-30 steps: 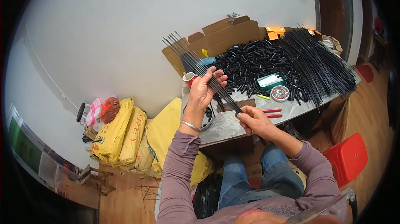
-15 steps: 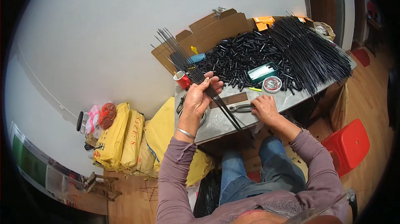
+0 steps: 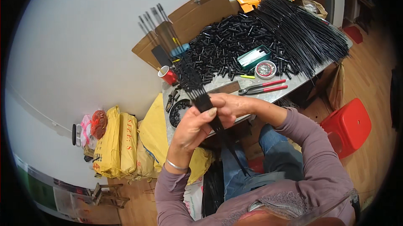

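Observation:
A bundle of thin black rods [image 3: 219, 130] slants above the near edge of the table, its far tips smeared by motion and fanned out. My left hand [image 3: 194, 128] is closed round its lower part, thumb on top. Against the same bundle, from the right, my right hand [image 3: 235, 103] is closed, some of its fingers hidden behind the rods and the left hand. Pincers with red handles [image 3: 268, 86] lie on the metal tabletop, just beyond my right wrist. Close by my left hand stands a round dish of small black parts [image 3: 178, 112].
A heap of short black tubes [image 3: 226, 43] covers the table's middle, with many long black rods [image 3: 302, 32] at right. A green box [image 3: 256, 58], a small round tub [image 3: 265, 69] and a red mug [image 3: 168, 76] stand there. Yellow sacks [image 3: 128, 142] lie left; a red stool [image 3: 350, 125] stands right.
My right hand has left the pincers and moved left and up to the rods. My left hand has come lower and nearer with the bundle. The view has shifted slightly.

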A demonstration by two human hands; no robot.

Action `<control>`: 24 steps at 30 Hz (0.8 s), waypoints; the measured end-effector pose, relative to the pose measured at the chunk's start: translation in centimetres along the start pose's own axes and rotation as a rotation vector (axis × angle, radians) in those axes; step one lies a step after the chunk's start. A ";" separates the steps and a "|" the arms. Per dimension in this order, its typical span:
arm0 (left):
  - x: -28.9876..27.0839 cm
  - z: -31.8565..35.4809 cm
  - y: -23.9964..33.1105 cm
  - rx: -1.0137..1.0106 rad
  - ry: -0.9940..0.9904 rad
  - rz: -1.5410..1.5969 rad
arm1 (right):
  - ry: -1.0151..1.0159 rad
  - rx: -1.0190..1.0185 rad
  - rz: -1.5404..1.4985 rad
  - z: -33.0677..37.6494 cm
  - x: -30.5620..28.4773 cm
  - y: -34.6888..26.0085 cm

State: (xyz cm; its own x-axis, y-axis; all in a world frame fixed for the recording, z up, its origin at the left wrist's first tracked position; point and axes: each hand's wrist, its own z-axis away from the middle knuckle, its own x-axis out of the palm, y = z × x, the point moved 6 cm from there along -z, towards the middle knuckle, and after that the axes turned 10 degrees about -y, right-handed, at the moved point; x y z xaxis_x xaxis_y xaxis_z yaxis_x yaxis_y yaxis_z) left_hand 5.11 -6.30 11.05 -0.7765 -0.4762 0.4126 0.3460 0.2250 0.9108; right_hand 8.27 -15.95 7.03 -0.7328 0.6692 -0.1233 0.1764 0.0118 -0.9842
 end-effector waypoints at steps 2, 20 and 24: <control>0.2 0.9 0.3 -0.013 0.001 -0.016 | 0.016 -0.076 0.281 -0.7 -0.4 1.3; -8.7 -2.9 -15.3 -0.077 0.055 0.025 | -0.031 -0.035 -0.346 -2.1 -6.0 0.7; -7.9 -2.8 -15.4 -0.055 0.105 0.001 | 0.132 -0.042 -0.410 -2.3 -4.3 1.5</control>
State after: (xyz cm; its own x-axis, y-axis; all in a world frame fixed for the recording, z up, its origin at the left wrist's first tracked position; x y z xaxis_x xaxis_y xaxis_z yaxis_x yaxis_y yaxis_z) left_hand 7.41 -8.35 -6.24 -0.7179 -0.5628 0.4096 0.3775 0.1796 0.9084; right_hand 13.15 -17.11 6.33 -0.6577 0.6924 0.2967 -0.0832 0.3248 -0.9421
